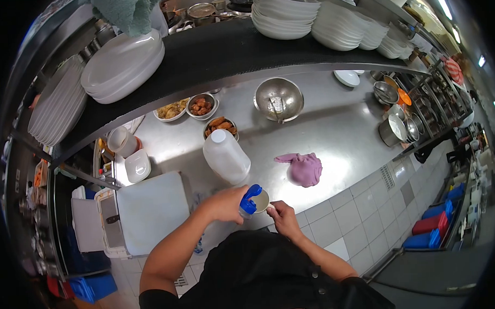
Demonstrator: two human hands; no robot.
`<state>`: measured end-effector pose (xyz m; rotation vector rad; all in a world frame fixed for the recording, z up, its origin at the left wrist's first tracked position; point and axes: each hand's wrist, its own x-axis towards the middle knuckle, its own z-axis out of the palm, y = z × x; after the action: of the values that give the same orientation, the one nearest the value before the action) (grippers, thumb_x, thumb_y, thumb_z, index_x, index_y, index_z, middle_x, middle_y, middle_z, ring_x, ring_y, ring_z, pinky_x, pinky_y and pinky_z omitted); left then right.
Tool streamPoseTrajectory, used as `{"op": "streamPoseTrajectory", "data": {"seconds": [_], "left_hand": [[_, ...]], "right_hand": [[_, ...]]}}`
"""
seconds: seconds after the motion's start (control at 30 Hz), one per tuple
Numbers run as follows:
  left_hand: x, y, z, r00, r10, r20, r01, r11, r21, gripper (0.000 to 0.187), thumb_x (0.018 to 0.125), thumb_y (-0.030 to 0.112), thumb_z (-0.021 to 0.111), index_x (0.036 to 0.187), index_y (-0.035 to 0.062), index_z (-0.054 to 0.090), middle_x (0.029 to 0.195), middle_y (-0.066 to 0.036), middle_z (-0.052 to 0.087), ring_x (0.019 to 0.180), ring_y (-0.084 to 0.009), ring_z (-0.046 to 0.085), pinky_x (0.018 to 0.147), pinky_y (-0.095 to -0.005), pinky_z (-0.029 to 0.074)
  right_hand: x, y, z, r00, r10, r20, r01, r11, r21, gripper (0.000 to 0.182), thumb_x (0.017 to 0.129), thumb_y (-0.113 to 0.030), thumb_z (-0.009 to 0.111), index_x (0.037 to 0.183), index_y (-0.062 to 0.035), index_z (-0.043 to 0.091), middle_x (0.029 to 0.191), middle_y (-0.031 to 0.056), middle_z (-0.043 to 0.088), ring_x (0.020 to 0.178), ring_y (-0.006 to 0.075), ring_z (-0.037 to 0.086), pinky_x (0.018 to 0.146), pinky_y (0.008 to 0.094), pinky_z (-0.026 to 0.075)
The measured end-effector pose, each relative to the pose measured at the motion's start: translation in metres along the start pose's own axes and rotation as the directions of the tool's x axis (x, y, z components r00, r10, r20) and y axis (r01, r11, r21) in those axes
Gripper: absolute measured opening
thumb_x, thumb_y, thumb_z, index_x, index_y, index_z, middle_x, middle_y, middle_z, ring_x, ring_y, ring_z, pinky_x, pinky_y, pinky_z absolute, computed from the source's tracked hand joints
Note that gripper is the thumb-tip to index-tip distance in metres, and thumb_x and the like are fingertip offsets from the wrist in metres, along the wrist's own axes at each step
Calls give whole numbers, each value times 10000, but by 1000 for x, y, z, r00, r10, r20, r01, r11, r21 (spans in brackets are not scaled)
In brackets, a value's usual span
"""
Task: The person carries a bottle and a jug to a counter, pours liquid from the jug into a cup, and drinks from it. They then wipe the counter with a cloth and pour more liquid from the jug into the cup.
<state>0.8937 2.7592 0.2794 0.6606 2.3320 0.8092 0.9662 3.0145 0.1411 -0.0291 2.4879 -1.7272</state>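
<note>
My left hand is wrapped round a clear container with a blue flip lid, tilted over a small pale cup. The fingers of my right hand are closed on the cup's handle, at its right side. The lid overlaps the cup's left edge in view, and what is inside the cup cannot be made out. Just beyond them stands a large white plastic jug on the steel counter. A crumpled purple cloth lies to the right.
A metal bowl with a utensil and several bowls of food stand farther back. A white cutting board is at the left. Stacked white plates and bowls line the shelf above. Pots stand at the right end.
</note>
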Motion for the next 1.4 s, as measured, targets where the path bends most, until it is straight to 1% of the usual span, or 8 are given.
{"op": "streamPoseTrajectory", "data": {"seconds": [0.2,0.43,0.57,0.7,0.8,0.9,1.0,1.4], "left_hand": [[-13,-2,13,958,81,-275,-130,978,-164,1030,633,103,947,1551,97,481,1412,-168,625,1273,-393,636,1099,-449,509],[-19,-16,40,856,-5,-518,-86,985,-152,807,660,84,929,1420,149,665,1362,-137,615,1255,-345,642,1062,-419,537],[-7,-38,76,631,27,-775,-120,991,-63,759,659,93,942,1374,118,687,1357,-146,617,1215,-359,658,1026,-446,555],[5,-57,110,430,97,-898,-94,994,62,715,659,101,954,1323,81,691,1350,-158,619,1182,-390,664,995,-487,565],[5,-62,126,390,142,-910,-72,990,123,720,655,106,960,1316,71,675,1339,-182,620,1174,-406,662,978,-493,573],[6,-65,127,330,205,-921,-104,978,181,764,653,107,961,1348,68,648,1334,-208,616,1166,-417,661,969,-494,578],[6,-65,129,350,189,-918,-100,981,164,797,648,100,959,1371,61,626,1335,-230,612,1158,-424,661,970,-489,579],[11,-57,131,308,164,-937,-99,985,140,756,637,64,932,1337,72,648,1313,-216,632,1133,-425,676,963,-495,578]], "right_hand": [[-1,8,-6,1000,-23,-19,23,1000,-7,251,1057,-207,714,1095,38,754,906,106,712,813,154,637,738,336,518],[0,12,-23,997,41,-70,-43,999,-30,246,1066,-197,696,1067,43,747,868,89,732,788,144,664,741,326,539],[2,25,-35,996,23,-91,-28,998,-48,251,1066,-197,693,1084,49,741,861,84,737,792,138,676,752,319,550],[4,16,-42,988,52,-149,-44,997,60,268,1035,-235,729,1014,32,743,856,166,686,738,258,621,700,405,503],[7,12,-52,994,-3,-114,-2,999,-44,255,1077,-204,684,1060,45,734,851,65,730,791,119,665,743,305,545],[10,2,-59,994,-21,-110,15,999,-51,261,1074,-213,692,1042,44,728,843,63,727,789,114,661,738,301,543],[12,-13,-62,989,15,-148,-4,997,74,271,1036,-233,727,1000,36,739,849,154,679,735,234,617,689,392,489],[20,-92,-142,998,-52,-38,52,999,-1,373,1044,-306,712,928,49,713,834,153,678,751,247,633,710,403,504]]}}
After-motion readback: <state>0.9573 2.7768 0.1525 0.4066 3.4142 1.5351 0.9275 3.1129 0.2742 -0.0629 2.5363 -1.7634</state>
